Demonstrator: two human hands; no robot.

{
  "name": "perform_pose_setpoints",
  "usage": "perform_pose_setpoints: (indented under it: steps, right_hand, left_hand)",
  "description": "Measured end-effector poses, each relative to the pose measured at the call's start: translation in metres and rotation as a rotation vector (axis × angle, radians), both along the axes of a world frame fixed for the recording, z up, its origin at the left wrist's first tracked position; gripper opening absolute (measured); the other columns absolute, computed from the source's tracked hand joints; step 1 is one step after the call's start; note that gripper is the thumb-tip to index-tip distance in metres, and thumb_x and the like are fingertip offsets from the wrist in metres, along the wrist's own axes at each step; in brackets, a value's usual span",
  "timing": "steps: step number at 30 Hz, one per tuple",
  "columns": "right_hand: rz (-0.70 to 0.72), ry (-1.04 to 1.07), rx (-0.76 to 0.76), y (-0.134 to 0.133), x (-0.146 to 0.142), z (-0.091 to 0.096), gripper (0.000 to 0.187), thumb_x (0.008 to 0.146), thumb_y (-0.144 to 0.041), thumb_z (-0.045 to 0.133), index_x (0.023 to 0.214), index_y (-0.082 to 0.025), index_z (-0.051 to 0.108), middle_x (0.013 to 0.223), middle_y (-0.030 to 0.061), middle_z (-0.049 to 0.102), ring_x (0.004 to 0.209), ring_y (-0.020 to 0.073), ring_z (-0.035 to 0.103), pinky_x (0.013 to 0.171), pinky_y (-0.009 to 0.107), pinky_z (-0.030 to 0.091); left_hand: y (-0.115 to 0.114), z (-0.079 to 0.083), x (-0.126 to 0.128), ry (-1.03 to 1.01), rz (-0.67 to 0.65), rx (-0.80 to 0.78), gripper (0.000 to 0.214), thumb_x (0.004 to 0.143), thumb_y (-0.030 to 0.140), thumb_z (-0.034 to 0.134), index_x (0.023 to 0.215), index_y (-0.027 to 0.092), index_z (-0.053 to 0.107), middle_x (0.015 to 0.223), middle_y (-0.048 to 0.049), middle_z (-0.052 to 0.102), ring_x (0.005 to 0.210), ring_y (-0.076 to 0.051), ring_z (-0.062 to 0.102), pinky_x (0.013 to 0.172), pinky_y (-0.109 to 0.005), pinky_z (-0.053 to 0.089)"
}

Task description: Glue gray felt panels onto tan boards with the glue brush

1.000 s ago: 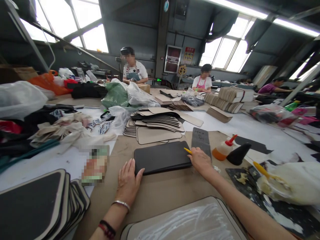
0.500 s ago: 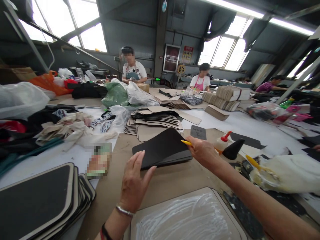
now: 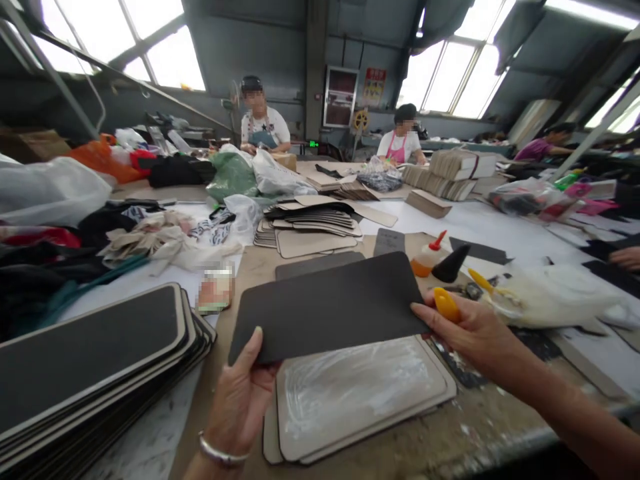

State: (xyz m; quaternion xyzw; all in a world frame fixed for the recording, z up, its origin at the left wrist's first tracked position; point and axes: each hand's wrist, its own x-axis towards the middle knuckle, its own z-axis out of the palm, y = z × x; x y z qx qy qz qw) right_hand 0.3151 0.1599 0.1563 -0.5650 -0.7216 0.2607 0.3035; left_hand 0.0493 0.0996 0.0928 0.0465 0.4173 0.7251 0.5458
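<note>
A dark grey rounded panel (image 3: 330, 310) is held up between my two hands, tilted over the table. My left hand (image 3: 237, 397) grips its lower left corner, thumb on top. At its right end my right hand (image 3: 465, 327) pinches the edge and also keeps a yellow-handled tool (image 3: 447, 305) in the palm; its working end is hidden. Just below the panel lies a beige board (image 3: 357, 393) smeared with white, wet-looking glue, on top of other beige boards. Behind the panel another dark panel (image 3: 320, 265) lies flat.
At left rises a stack of dark panels with beige borders (image 3: 95, 340). Beige boards (image 3: 315, 227) are piled ahead. At right are a red-tipped glue bottle (image 3: 429, 257), a black cone (image 3: 451, 265) and a white plastic container (image 3: 560, 293). Co-workers (image 3: 263, 123) sit across the table.
Both hands have taken hold of the dark panel, lifted it off the one beneath and brought it nearer, above the glued board. The yellow tool stays in my right hand.
</note>
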Motion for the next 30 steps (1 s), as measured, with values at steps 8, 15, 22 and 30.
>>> perform_pose_setpoints:
  steps: [8,15,22,30]
  right_hand:
    - [0.008,-0.415,-0.047,-0.029,0.051,-0.074,0.031,0.084,-0.042,0.043,0.062,-0.021,0.05,0.053,-0.0018,0.056,0.049,0.0124,0.051,0.052,0.023,0.036]
    - [-0.032,-0.706,-0.194,-0.024,0.072,-0.111,0.027,0.086,-0.041,0.041,0.08,-0.022,0.059,0.069,0.0048,0.066,0.069,0.0222,0.063,0.058,0.026,0.037]
    - [0.001,-0.674,-0.265,-0.019,0.075,-0.119,0.027,0.086,-0.041,0.038,0.083,-0.022,0.058,0.076,0.0069,0.068,0.077,0.0256,0.065,0.064,0.029,0.04]
    - [0.008,-0.637,-0.271,-0.011,0.089,-0.138,0.028,0.082,-0.041,0.038,0.083,-0.023,0.06,0.076,0.0104,0.069,0.078,0.0298,0.065,0.067,0.034,0.045]
  left_hand:
    - [-0.058,-0.044,-0.001,0.541,-0.372,-0.339,0.047,0.053,0.052,0.073,0.082,0.015,0.065,0.07,-0.0017,0.066,0.06,-0.016,0.057,0.048,-0.024,0.045]
    - [-0.061,-0.059,0.013,1.375,-0.483,-0.469,0.041,0.065,0.057,0.05,0.048,0.023,0.033,0.043,0.0057,0.033,0.045,-0.012,0.037,0.048,-0.025,0.028]
    - [-0.064,-0.056,0.016,1.55,-0.586,-0.459,0.028,0.081,0.041,0.035,0.058,0.025,0.036,0.049,0.0028,0.044,0.048,-0.016,0.046,0.054,-0.026,0.029]
    - [-0.059,-0.058,0.013,1.49,-0.586,-0.523,0.025,0.079,0.031,0.043,0.056,0.023,0.035,0.049,0.0039,0.042,0.05,-0.014,0.044,0.052,-0.024,0.027]
